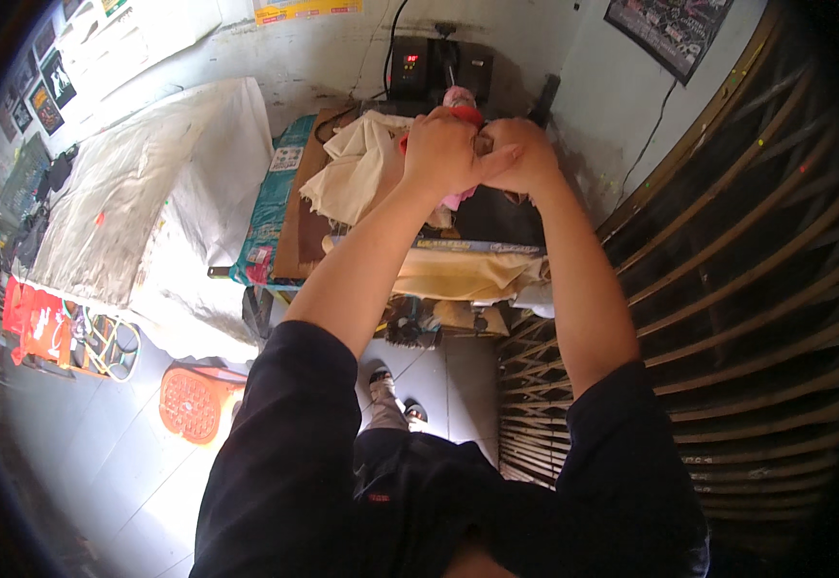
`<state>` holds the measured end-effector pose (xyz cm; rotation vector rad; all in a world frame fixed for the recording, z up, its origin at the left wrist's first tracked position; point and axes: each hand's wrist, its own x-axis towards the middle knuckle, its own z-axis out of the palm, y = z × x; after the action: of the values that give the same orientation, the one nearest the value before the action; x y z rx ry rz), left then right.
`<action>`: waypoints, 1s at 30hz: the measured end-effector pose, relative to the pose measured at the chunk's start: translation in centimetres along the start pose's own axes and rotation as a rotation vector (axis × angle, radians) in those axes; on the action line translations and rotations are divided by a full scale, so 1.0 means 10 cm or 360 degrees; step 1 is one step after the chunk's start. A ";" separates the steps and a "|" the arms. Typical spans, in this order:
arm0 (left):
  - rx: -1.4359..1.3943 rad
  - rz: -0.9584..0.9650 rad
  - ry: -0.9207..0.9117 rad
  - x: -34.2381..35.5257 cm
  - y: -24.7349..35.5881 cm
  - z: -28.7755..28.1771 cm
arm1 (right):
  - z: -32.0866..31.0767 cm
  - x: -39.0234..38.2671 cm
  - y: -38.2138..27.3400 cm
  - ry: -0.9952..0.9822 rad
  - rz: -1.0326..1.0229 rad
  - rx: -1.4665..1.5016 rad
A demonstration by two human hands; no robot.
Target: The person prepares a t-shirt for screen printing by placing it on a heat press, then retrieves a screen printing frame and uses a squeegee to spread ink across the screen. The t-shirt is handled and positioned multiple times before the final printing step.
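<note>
My left hand (439, 152) and my right hand (525, 156) meet at the back of the worktable, both with curled fingers around something I cannot make out, mostly covered by them. A pink and red object (459, 99) shows just beyond my fingers, in front of a black machine (410, 69) with a small red display. Pink material also peeks out below my left hand. Rumpled cream cloth (342, 178) lies left of it on brown cardboard (299, 241) and a dark surface (501, 226).
A white-covered table (130, 212) stands at the left, with a red bag (29, 318) and an orange stool (198, 405) lower down. A folding metal gate (708, 318) runs along the right. Yellowish cloth (458, 273) lies under the worktable's front edge.
</note>
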<state>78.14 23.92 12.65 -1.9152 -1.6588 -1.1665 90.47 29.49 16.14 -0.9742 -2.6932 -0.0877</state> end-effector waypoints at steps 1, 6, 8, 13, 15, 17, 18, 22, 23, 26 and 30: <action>0.0040 0.0002 -0.0070 0.01 -0.01 0.01 | -0.01 -0.01 -0.02 0.0002 -0.0005 -0.0015; -0.0074 0.0037 0.0078 0.02 0.00 0.01 | -0.02 -0.02 -0.01 0.0013 -0.0016 -0.0064; -0.0070 0.0095 0.0135 -0.01 -0.03 0.02 | -0.02 0.00 -0.03 -0.0039 0.0019 -0.0079; -0.0058 0.0074 0.0068 0.00 0.00 -0.02 | -0.04 -0.02 -0.04 -0.0018 0.0004 -0.0049; -0.0052 0.0078 0.0082 0.00 0.00 -0.03 | -0.05 -0.01 -0.03 -0.0019 0.0007 -0.0049; -0.0034 0.0081 0.0089 0.00 0.02 -0.05 | -0.04 -0.02 -0.02 -0.0010 0.0014 -0.0048; -0.0044 0.0075 0.0097 0.00 0.02 -0.06 | -0.03 -0.02 -0.03 0.0002 0.0020 -0.0047; -0.0070 0.0084 0.0091 0.01 0.01 -0.04 | -0.05 -0.04 -0.06 0.0038 0.0016 -0.0011; -0.0071 0.0094 0.0079 0.01 -0.01 -0.03 | -0.05 -0.04 -0.05 0.0027 0.0011 -0.0007; -0.0081 0.0129 0.0140 0.00 -0.02 -0.02 | -0.02 -0.02 -0.02 0.0030 -0.0009 0.0001; -0.0065 0.0165 0.0176 0.01 -0.01 -0.02 | 0.04 -0.02 0.03 0.0198 -0.0075 0.0038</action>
<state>78.01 23.84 12.87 -1.9003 -1.4717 -1.2499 90.72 29.70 15.67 -0.8686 -2.5977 -0.1208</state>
